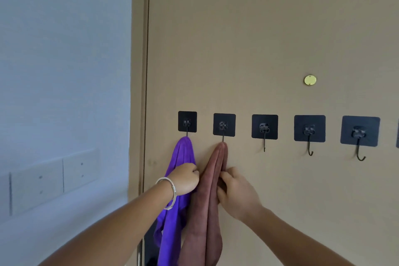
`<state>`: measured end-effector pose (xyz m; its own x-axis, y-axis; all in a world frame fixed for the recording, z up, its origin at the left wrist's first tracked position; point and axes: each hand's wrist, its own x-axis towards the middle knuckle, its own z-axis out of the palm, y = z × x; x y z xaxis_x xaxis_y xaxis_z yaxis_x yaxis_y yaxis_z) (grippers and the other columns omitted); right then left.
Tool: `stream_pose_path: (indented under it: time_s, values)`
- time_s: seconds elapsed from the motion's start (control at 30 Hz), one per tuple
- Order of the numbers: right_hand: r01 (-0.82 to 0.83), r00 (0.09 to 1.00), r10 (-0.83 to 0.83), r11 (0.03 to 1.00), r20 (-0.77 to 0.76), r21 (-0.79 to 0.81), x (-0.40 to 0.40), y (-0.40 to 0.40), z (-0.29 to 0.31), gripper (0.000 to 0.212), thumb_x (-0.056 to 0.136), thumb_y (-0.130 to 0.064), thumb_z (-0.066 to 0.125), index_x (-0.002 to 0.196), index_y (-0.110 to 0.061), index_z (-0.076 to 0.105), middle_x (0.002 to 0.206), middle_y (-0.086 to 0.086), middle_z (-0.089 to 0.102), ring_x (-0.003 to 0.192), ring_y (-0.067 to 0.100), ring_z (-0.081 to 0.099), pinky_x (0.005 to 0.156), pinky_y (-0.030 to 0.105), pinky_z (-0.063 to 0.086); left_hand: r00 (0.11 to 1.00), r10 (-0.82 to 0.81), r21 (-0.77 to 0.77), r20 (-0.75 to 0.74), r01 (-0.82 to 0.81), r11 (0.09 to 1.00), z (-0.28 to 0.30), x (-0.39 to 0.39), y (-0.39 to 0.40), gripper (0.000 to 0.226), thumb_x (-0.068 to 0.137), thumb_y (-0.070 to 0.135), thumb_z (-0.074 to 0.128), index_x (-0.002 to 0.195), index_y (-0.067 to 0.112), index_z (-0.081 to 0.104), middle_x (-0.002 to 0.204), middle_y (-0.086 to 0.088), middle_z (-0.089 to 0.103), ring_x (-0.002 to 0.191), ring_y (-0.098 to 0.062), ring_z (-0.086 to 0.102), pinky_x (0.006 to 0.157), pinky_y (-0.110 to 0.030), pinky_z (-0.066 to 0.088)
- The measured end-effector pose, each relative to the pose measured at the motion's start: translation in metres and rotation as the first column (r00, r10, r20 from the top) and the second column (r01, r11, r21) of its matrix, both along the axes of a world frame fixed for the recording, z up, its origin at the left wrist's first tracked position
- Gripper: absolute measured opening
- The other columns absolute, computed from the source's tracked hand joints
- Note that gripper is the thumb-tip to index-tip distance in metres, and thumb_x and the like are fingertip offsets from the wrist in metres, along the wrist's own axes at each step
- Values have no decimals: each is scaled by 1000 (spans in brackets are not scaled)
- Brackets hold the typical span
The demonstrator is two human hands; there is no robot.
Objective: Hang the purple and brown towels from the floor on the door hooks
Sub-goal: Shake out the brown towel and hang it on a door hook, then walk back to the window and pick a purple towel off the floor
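A purple towel (182, 153) hangs from the leftmost black door hook (187, 121). A brown towel (212, 179) hangs from the second hook (224, 125), just to its right. My left hand (185, 178), with a silver bracelet on the wrist, is curled in front of the purple towel and against the brown towel's left side; what its fingers grip is hidden. My right hand (234, 190) pinches the right edge of the brown towel with curled fingers. Both towels drop out of view at the bottom.
Three more black adhesive hooks (264, 127) (309, 128) (360, 131) stand bare in a row to the right on the tan door (259, 39). A round brass peephole cover (310, 80) sits above them. A pale wall with switch plates (54, 177) lies left of the door frame.
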<state>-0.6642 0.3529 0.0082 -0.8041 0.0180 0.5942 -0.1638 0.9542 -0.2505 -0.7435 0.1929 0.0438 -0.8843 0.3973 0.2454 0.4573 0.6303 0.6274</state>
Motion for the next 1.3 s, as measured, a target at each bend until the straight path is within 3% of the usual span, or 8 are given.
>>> stream_pose_path:
  time_s: [0.07, 0.17, 0.27, 0.4, 0.57, 0.8, 1.03, 1.3]
  values:
    - [45, 999, -44, 998, -26, 38, 4, 1, 0, 35, 92, -35, 46, 125, -25, 55, 120, -3, 48, 105, 16, 51, 84, 31, 48, 977, 59, 9, -204, -59, 998, 7, 7, -4, 34, 97, 24, 37, 121, 13, 57, 124, -2, 60, 118, -23, 53, 98, -34, 43]
    - [103, 992, -100, 994, -82, 33, 16, 0, 0, 38, 89, -30, 50, 126, -25, 56, 123, -4, 49, 110, 17, 48, 88, 30, 46, 871, 24, 134, -490, 48, 990, 14, 32, -4, 38, 95, 34, 42, 132, 31, 47, 132, 16, 49, 123, -5, 45, 102, -25, 38]
    - [183, 971, -183, 983, -157, -16, 36, 7, 7, 38, 86, -23, 58, 124, -22, 60, 123, -1, 54, 113, 21, 50, 92, 31, 45, 727, -128, 21, -675, 192, 981, 19, 46, 5, 42, 94, 39, 43, 136, 34, 44, 139, 20, 43, 129, 1, 34, 108, -19, 27]
    - [308, 934, -308, 951, -180, -24, 66, 18, 13, 43, 88, -28, 62, 131, -26, 55, 130, -6, 50, 121, 14, 46, 97, 23, 40, 680, -236, -88, -694, 246, 965, 19, 44, 26, 50, 97, 43, 39, 145, 28, 33, 150, 11, 30, 139, -4, 15, 111, -17, 4]
    - [492, 856, -486, 871, -173, -14, 103, 14, 15, 53, 88, -37, 61, 138, -31, 45, 142, -7, 41, 133, 11, 35, 102, 25, 37, 649, -336, -228, -683, 247, 942, 7, 47, 49, 60, 96, 54, 26, 150, 34, 9, 159, 1, 7, 144, -15, -7, 118, -39, -2]
    - [775, 630, -774, 631, -62, -14, 190, -10, -9, 61, 88, -49, 55, 142, -36, 32, 150, -10, 29, 143, 12, 11, 117, 31, 17, 708, -465, -204, -532, 425, 882, -21, 91, 47, 66, 89, 59, 21, 149, 32, 17, 157, -3, 18, 145, -23, 4, 115, -52, 14]
    - [974, 226, -971, 223, 81, -50, 311, -79, -36, 61, 86, -59, 48, 141, -42, 29, 152, -14, 25, 144, 10, 7, 118, 39, 12, 515, -777, -113, -362, 804, 584, -54, 166, 57, 80, 77, 65, 24, 143, 23, 40, 148, -13, 38, 140, -36, 23, 109, -57, 24]
    - [962, -242, -965, -252, 103, -103, 439, -208, -38, 58, 84, -55, 55, 138, -38, 41, 149, -9, 35, 142, 11, 17, 116, 35, 19, 4, -952, -124, -308, 991, 45, -64, 336, 48, 71, 84, 63, 27, 148, 32, 28, 155, -5, 25, 144, -25, 13, 116, -46, 14]
